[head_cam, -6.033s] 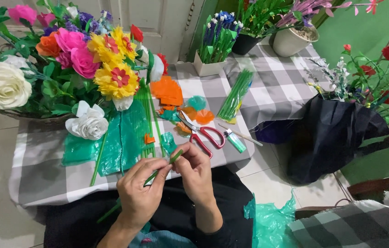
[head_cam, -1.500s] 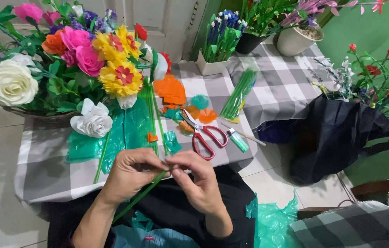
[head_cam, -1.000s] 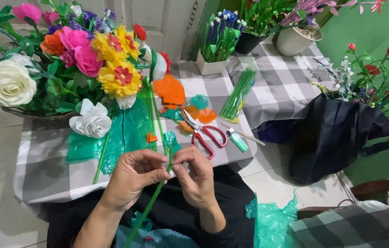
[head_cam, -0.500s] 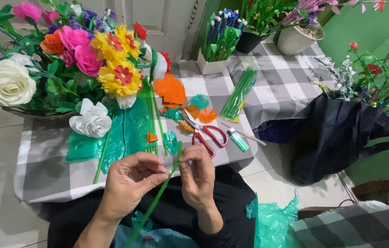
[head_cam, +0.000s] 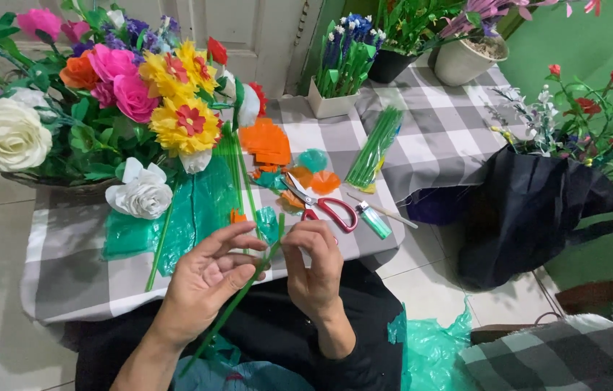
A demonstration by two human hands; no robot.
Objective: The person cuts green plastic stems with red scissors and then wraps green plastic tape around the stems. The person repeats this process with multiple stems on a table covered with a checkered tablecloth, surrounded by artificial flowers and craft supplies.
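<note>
Bare checked cloth (head_cam: 67, 279) left of the hands — scissors (head_cam: 324, 208) crowd ahead.

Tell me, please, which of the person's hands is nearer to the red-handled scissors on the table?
Right. The right hand sits just below the scissors, almost under their handles; the left hand is farther off, down to their left, with the green stem between the hands.

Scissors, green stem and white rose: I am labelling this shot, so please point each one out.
scissors (head_cam: 337, 214): head view, on a red handle loop.
green stem (head_cam: 237, 303): head view, mid-shaft below the hands.
white rose (head_cam: 144, 195): head view, centre of bloom.
</note>
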